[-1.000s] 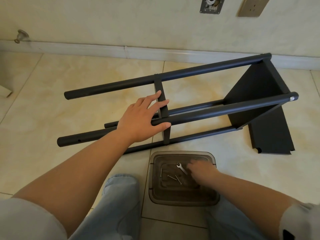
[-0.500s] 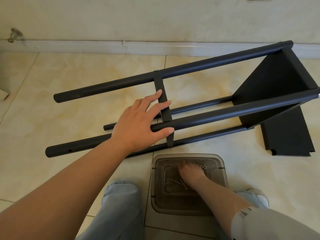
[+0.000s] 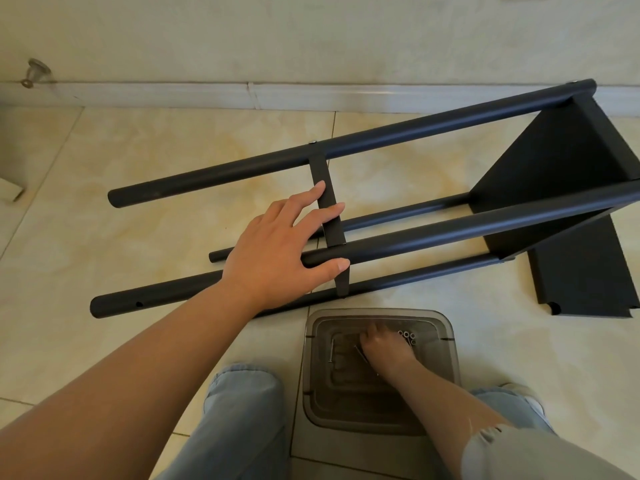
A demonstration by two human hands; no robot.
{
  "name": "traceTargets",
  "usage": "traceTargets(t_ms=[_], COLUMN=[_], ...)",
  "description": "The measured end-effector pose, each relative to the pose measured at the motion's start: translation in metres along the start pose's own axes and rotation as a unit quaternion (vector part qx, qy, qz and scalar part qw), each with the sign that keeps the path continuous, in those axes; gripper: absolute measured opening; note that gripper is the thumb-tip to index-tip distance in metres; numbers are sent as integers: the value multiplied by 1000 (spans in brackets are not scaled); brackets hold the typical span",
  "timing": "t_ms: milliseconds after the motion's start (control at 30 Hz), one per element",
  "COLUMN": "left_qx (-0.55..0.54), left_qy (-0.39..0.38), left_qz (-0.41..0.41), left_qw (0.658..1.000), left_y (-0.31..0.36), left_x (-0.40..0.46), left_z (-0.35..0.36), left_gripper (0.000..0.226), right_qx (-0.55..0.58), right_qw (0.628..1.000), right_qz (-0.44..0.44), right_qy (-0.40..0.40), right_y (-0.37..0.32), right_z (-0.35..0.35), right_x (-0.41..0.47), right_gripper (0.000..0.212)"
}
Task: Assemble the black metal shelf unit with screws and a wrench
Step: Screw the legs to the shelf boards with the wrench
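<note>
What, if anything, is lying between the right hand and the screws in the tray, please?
Nothing visible does. The right hand is already down inside the grey tray, lying over the loose screws, with a cluster of small metal sleeves just beside it. What its fingers hold is hidden.

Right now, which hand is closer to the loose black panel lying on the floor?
Right. The right hand is in the tray, left of the loose black panel; the left hand rests on the frame, farther left.

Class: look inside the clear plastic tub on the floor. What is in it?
Inside the tub: a loose long screw, a cluster of small metal sleeves, and the right hand reaching in. The hand covers whatever lies beneath it, so its grasp cannot be seen.
</note>
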State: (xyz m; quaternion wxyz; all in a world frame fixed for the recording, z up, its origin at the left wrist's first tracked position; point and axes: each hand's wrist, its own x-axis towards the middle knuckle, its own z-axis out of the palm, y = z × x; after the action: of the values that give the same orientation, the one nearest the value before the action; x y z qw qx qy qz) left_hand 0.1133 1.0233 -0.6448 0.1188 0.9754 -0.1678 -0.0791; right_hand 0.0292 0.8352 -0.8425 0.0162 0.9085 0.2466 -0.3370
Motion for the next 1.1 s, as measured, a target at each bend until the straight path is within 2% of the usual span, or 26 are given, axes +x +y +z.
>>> traceTargets(t_ms=[267, 400, 533, 633, 733, 767, 833, 867, 1000, 1100], left_qx=[1, 2, 8, 8, 12, 15, 16, 15, 10, 5], left_qy=[-2, -14, -19, -17, -13, -11, -9, -9, -5, -7], left_qz=[-3, -8, -14, -13, -16, -15, -12, -12, -10, -10], left_qw=[1000, 1000, 1000, 1000, 1000, 1000, 1000, 1000, 1000, 1000], left_y=[0, 2, 5, 5, 4, 4, 5, 5, 5, 3], left_x=[0, 0, 0, 1, 0, 0, -1, -1, 0, 0], left_z=[-1, -3, -5, -5, -5, -5, -6, -6, -6, -6], left_gripper=[69, 68, 68, 69, 73, 73, 73, 73, 75, 80], right_qx=[39, 92, 149, 190, 221, 211, 179, 177, 192, 177], right_qw=[999, 995, 988, 977, 941, 920, 854, 834, 856, 899], right_qz=[24, 30, -14, -81, -95, -96, -86, -73, -10, 11], right_qy=[-26, -39, -30, 59, 237, 317, 481, 517, 480, 400], right_y=[-1, -2, -12, -17, -10, -5, 9, 14, 10, 7], right_z=[-12, -28, -61, -103, -159, -176, -197, -204, -214, -219], right_x=[-15, -25, -51, -82, -104, -105, -97, -90, -68, -69], right_gripper=[34, 27, 28, 30, 29, 30, 33, 33, 16, 21])
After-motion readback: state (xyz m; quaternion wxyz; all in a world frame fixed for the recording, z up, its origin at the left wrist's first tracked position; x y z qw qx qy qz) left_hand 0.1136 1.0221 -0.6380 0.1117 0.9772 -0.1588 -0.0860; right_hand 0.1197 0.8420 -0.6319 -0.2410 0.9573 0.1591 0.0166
